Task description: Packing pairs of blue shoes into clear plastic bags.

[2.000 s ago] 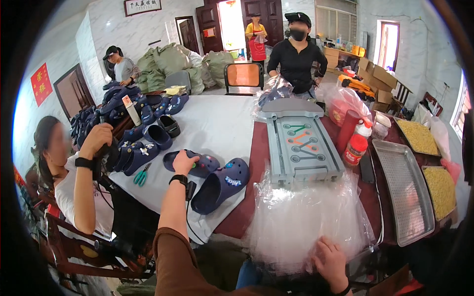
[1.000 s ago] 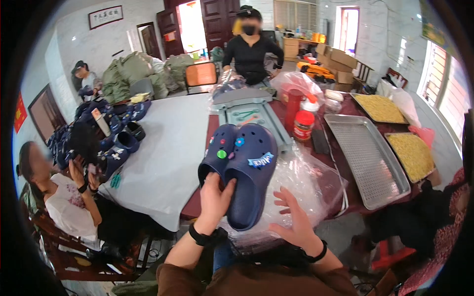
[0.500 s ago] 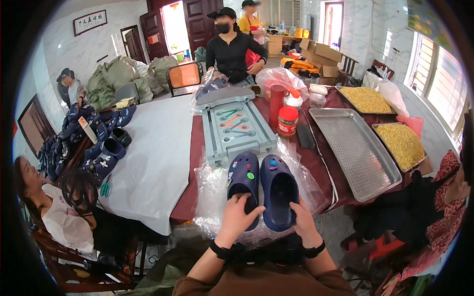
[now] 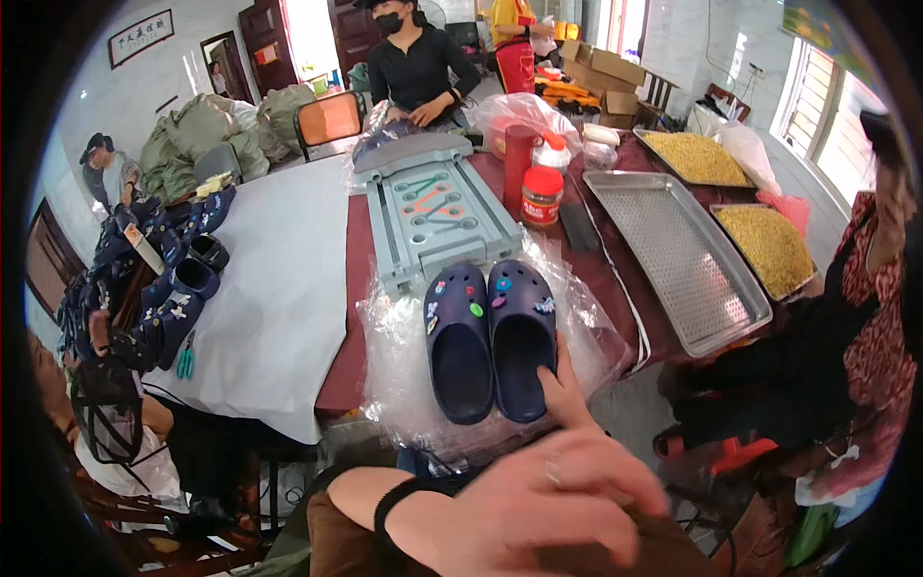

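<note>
Hanging nearest, just this side of the navy clogs (image 4: pixel 505 308), my left hand (image 4: pixel 558 500) is blurred, fingers half-bent, can't tell if it pinches anything; my right hand (image 4: pixel 565 389) pinches the right one's outer side near the heel. Clogs sit side by side over clear plastic bags (image 4: pixel 394 346); beyond them, grey plastic frame (image 4: pixel 444 212). Step looks like steadying and lining up the pair; next move probably calls for a firm right pinch, left clear of the clogs.
</note>
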A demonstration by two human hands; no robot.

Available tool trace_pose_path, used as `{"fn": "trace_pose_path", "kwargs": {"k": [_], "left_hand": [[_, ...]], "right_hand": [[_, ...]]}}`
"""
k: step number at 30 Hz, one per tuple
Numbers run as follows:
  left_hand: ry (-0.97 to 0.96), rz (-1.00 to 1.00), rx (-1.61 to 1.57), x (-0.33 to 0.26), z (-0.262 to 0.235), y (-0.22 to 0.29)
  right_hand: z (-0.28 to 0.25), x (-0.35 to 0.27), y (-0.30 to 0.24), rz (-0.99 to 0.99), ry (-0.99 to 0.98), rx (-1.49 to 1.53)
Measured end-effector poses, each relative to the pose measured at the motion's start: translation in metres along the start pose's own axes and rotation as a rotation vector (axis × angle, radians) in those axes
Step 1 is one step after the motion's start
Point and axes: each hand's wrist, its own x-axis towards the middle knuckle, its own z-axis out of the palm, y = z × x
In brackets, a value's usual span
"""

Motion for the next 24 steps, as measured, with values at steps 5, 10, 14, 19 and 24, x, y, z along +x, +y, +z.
{"fn": "trace_pose_path", "kwargs": {"k": [5, 10, 14, 19, 24], "left_hand": [[0.207, 0.463, -0.128, 0.020, 0.048, -0.024], [0.043, 0.401, -0.012, 0.021, 0.021, -0.028], [-0.007, 0.503, -0.023, 0.040, 0.041, -0.035], [-0.126, 0.342, -0.227, 0.047, 0.037, -0.031], [-0.094, -0.246, 0.247, 0.037, 0.028, -0.024]], "right_hand": [[-0.004, -0.004, 0.015, -0.037, 0.040, 0.038], [0.002, -0.004, 0.031, -0.123, 0.050, -0.031], [0.001, -0.002, 0.028, -0.056, 0.059, -0.025], [0.003, -0.002, -0.008, 0.012, 0.098, -0.157], [0.001, -0.002, -0.021, -0.084, 0.150, -0.182]]}}
